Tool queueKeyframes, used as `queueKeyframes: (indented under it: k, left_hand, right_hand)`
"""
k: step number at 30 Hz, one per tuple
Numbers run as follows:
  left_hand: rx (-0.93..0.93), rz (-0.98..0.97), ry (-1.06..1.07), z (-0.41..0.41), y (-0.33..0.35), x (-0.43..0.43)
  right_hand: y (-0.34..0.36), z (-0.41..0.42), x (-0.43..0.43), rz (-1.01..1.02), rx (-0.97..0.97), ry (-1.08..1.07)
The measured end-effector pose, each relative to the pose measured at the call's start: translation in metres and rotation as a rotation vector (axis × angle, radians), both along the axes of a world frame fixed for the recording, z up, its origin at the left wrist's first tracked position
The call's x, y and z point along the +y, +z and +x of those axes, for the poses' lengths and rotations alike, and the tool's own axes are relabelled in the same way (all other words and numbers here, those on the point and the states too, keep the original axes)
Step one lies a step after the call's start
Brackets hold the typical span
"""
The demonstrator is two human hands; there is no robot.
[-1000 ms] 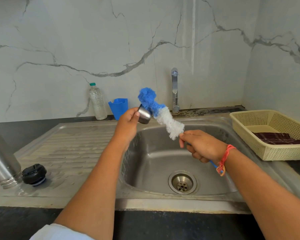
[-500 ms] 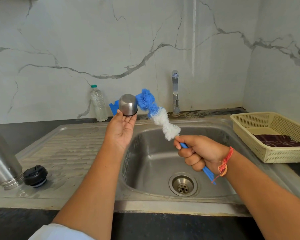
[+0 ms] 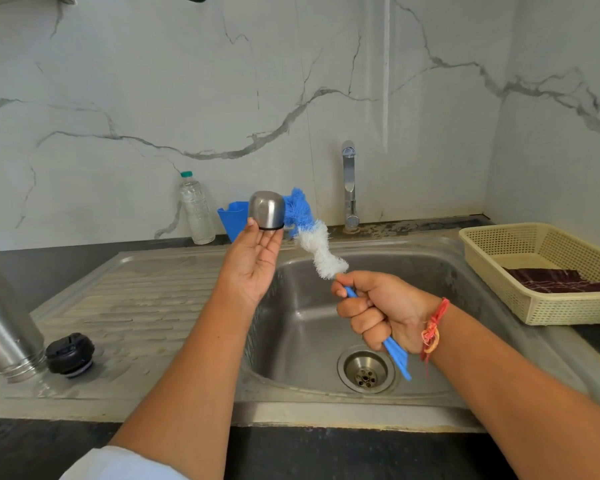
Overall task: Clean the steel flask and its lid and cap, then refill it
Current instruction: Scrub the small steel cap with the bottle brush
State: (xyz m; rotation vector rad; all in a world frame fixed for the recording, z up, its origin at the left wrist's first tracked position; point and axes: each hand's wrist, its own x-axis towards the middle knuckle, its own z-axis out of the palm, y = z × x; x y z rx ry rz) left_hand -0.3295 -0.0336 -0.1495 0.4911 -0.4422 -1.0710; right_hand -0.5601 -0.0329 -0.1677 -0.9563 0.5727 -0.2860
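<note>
A person's left hand (image 3: 253,268), palm up and fingers nearly straight, balances the flask's steel cap (image 3: 266,209) dome-up on its fingertips, thumb tip against the cap's side, above the back left corner of the sink (image 3: 302,327). The right hand (image 3: 378,310) is fisted round the blue handle of a bottle brush (image 3: 312,237), whose blue-and-white bristle head touches the cap's right flank. The cap looks light, rigid and, if wet, probably slippery; perched this way it could slide off, so a firmer hold across its dark rim seems wiser than one on the smooth dome. The brush head is soft and will bend under pressure. The steel flask (image 3: 4,323) stands mouth-down on the wet drainboard (image 3: 146,299) at far left, with its black lid (image 3: 70,355) just beside it. Behind are a clear plastic bottle (image 3: 196,209), a blue container (image 3: 234,220) and the tap (image 3: 350,185), with no water visibly running; a cream basket (image 3: 551,306) holding a dark cloth (image 3: 551,284) sits at right. No brand, label or lettering can be read on anything.
</note>
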Motion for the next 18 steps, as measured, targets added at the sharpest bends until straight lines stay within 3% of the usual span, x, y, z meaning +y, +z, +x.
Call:
queueKeyframes:
  k: [3,12,18]
  left_hand:
    - [0.009,-0.008,0.057,0.008,-0.001,-0.001]
    - [-0.201,0.064,0.185,0.005,-0.009,-0.01]
    - [-0.352,0.058,0.103,-0.012,-0.016,-0.013]
  right_hand:
    - [0.0,-0.002,0.001,0.061,-0.023,0.049]
    - [0.0,0.0,0.002,0.171,-0.109,0.129]
    - [-0.003,0.001,-0.003,0.264,-0.17,0.126]
